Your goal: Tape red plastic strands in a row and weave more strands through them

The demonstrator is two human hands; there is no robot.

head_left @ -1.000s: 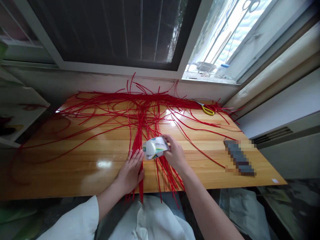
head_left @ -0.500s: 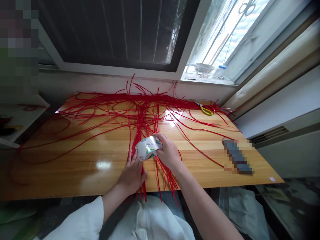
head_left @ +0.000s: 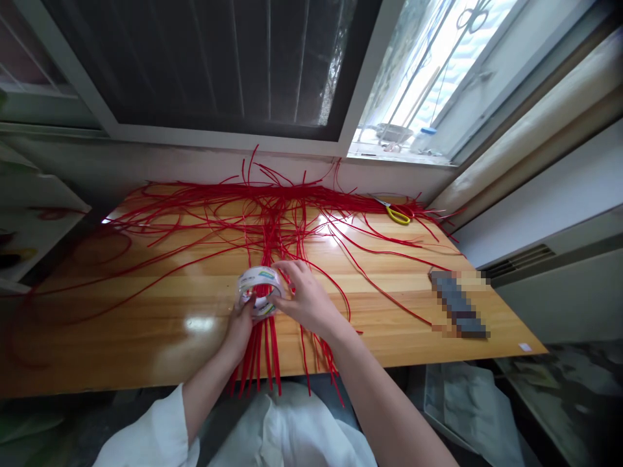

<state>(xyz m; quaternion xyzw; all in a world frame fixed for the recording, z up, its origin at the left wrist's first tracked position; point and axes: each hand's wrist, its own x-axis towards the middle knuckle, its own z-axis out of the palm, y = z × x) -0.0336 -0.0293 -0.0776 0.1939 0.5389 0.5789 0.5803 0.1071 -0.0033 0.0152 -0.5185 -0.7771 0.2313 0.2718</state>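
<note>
A roll of clear packing tape is held above the table, its round opening turned toward me. My left hand grips the lower left of the roll, with the thumb at the opening. At the roll's right side, my right hand has its fingers bent, the thumb and fingertips against the edge. Beneath the roll runs a bundle of red cords; its loose ends hang past the table's near edge. Part of the bundle is hidden by the roll and my hands.
More red cords lie heaped along the back of the wooden table, with strands spread left and right. Yellow-handled scissors rest at the back right. A dark, partly pixelated object lies on the right. A window rises behind.
The tape roll has moved left and turned so its opening faces me. My left hand has come off the cords and taken hold of the roll; my right hand has shifted left.
</note>
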